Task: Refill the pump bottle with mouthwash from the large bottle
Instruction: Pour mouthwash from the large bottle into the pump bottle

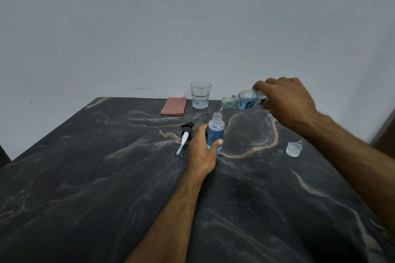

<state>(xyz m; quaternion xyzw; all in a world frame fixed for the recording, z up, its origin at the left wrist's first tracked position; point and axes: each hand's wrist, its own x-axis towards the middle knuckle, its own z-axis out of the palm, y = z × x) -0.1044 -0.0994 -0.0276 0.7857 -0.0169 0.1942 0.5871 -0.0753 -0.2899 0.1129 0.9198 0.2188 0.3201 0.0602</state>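
Observation:
The small clear pump bottle (215, 130) stands upright on the dark marble table (106, 177), uncapped and mostly full of blue liquid. My left hand (202, 151) grips its lower body. My right hand (286, 102) holds the large mouthwash bottle (243, 100) tipped nearly level, its open mouth just above the small bottle's neck. A thin stream falls between them. The black pump head (185, 136) with its white tube lies flat on the table left of the small bottle.
A clear drinking glass (200, 98) and a folded pink cloth (173, 106) sit near the table's far edge by the wall. A translucent cap (294, 149) rests on the table at the right, under my right forearm.

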